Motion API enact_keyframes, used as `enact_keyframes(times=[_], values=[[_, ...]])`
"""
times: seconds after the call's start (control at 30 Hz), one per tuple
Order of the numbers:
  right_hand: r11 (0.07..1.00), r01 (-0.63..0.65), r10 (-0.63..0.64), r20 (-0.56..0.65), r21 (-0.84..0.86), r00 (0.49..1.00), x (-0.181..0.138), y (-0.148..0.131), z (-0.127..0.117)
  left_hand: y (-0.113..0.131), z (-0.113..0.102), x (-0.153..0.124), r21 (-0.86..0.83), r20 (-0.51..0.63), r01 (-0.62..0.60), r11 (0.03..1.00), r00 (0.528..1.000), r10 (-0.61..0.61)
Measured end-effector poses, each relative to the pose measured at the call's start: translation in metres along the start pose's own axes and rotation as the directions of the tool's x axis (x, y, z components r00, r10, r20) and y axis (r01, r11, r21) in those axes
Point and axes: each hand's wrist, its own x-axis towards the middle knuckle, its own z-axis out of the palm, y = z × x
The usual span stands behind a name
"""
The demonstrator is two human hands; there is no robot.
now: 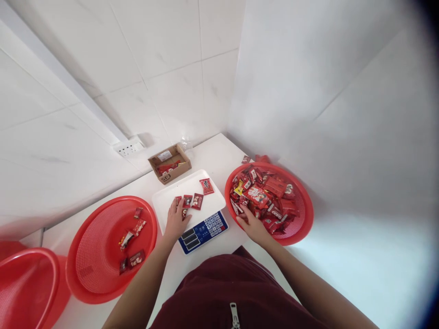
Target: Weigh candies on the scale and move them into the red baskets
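We're looking down at a white table (212,155) in a tiled corner, and both our hands are out. Our left hand (176,220) lies flat on the white tray (164,201) of the scale (203,231), fingers spread and resting on a small red packet that pokes out at the fingertips. Just beyond those fingertips sit the small red packets (192,200) in a short row, and a larger red sachet (206,186) lies farther out, apart from them.

Our right hand (252,224) reaches over the near rim of the right basket (305,219), fingers curled down into the heap of red snack packs (265,194). Whether it's pinching one or only touching, we cannot tell; the fingertips are buried among the wrappers.

These look like light, foil-type sachets: thin, crinkly, probably slick on the flat faces, soft in the middle. We'd judge the crimped end seams the best place to take hold, pinched between thumb and forefinger, since a flat press from above would likely just slide them on the smooth tray.

Out past the left wrist, the left basket (103,256) holds only a few packets, with another red basket (24,283) beyond it. Far ahead of the tray stands a small cardboard box (169,163).
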Motion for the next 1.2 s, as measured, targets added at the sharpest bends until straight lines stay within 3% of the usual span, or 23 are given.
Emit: enact_keyframes(times=[0.13, 0.23, 0.33, 0.47, 0.6, 0.8, 0.9, 1.03, 1.2], values=[[0.977, 0.128, -0.123, 0.038, -0.172, 0.992, -0.007, 0.004, 0.013, -0.002, -0.006, -0.01, -0.132, -0.018, 0.134, 0.982, 0.99, -0.138], [0.969, 0.107, -0.097, 0.055, -0.223, 0.994, -0.005, 0.014, 0.017, -0.004, -0.011, -0.017, -0.305, 0.025, 0.207, 0.93, 0.978, -0.209], [0.962, 0.075, -0.073, 0.016, -0.262, 0.997, -0.002, 0.019, 0.019, -0.006, -0.016, -0.021, -0.371, 0.007, 0.181, 0.911, 0.981, -0.193], [0.95, 0.054, -0.051, 0.018, -0.308, 0.999, -0.002, 0.019, 0.021, -0.004, -0.026, -0.019, -0.167, 0.002, 0.138, 0.976, 0.99, -0.14], [0.938, 0.077, -0.078, 0.009, -0.337, 0.997, -0.003, 0.021, 0.022, 0.01, -0.031, -0.003, 0.033, 0.061, 0.173, 0.984, 0.983, -0.174], [0.924, 0.079, -0.076, 0.021, -0.373, 0.997, -0.002, 0.022, 0.023, 0.031, -0.01, 0.024, 0.177, 0.185, 0.074, 0.981, 0.977, -0.107], [0.925, 0.073, -0.065, 0.034, -0.374, 0.997, -0.002, 0.021, 0.023, 0.034, 0.001, 0.025, 0.266, 0.179, -0.017, 0.964, 0.983, -0.031], [0.929, 0.089, -0.081, 0.037, -0.36, 0.996, -0.002, 0.023, 0.023, 0.03, 0.004, 0.023, 0.311, 0.111, -0.104, 0.945, 0.991, 0.073], [0.934, 0.109, -0.109, 0.021, -0.341, 0.994, 0.0, 0.029, 0.024, 0.026, -0.001, 0.022, 0.263, 0.087, -0.094, 0.96, 0.993, 0.074]])
